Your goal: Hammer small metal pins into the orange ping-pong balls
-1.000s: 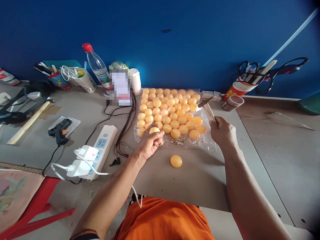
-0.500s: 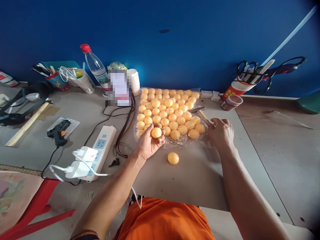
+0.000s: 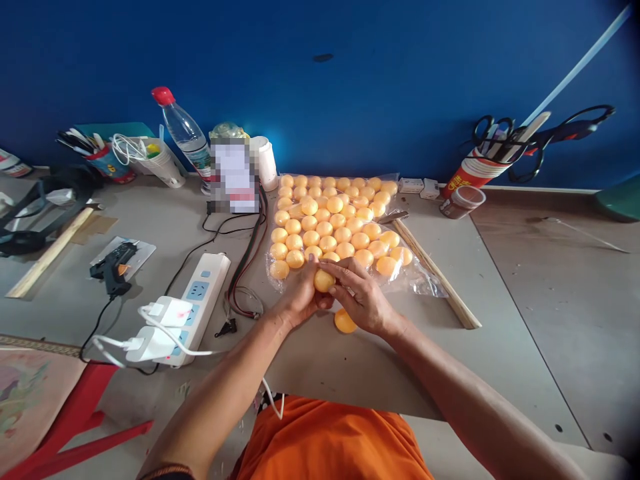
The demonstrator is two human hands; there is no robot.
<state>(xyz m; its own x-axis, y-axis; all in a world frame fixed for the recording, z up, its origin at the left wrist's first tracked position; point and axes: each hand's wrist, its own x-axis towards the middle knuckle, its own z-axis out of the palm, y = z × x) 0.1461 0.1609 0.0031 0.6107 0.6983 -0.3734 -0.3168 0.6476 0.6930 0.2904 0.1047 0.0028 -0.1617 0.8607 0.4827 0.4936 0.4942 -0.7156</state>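
Orange ball (image 3: 324, 280) sits between my two hands at the near edge of a clear bag (image 3: 425, 285) packed with many more balls of the same kind. My left hand (image 3: 299, 298) comes in from the left, its fingers curled around the ball's left side. My right hand (image 3: 364, 301) meets it from the right, with its fingers (image 3: 345, 272) stretched over the top and pressing on the ball, so both hands grip it together.

A second ball (image 3: 343, 323) lies loose on the worktop (image 3: 325, 363) just below my right hand, partly hidden by it. A wooden stick (image 3: 440, 277) lies flat on the worktop along the right edge of the bag, well clear of both hands. To the left I see a white power strip (image 3: 203, 293) with plugs in it, and further left a black glue gun (image 3: 114, 265). At the back right a red cup (image 3: 474, 172) holds scissors, against the blue wall.
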